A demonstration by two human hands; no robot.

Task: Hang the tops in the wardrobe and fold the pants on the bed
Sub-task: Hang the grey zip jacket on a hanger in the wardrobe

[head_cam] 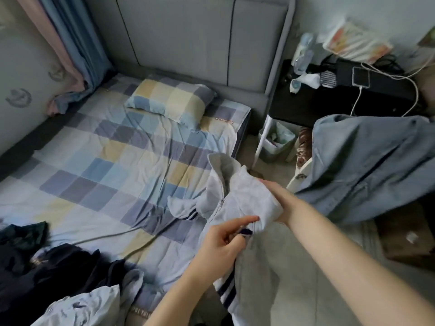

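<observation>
Right now my left hand (223, 241) pinches the zip edge of the white zip-up top (244, 198), forefinger straight along it. My right hand (275, 196) seems tucked inside the fabric, fingers hidden, so its grip I cannot tell. It hangs over the bed (113, 147) edge.

A grey padded headboard (188, 38) backs the checked bed (98, 147), beside a black nightstand (329, 102) and curtains (70, 43).

Home bedroom, checked-sheet bed (113, 147) with pillow (171, 100), padded headboard (188, 38), curtains (70, 43), cluttered bedside table (329, 100)
</observation>
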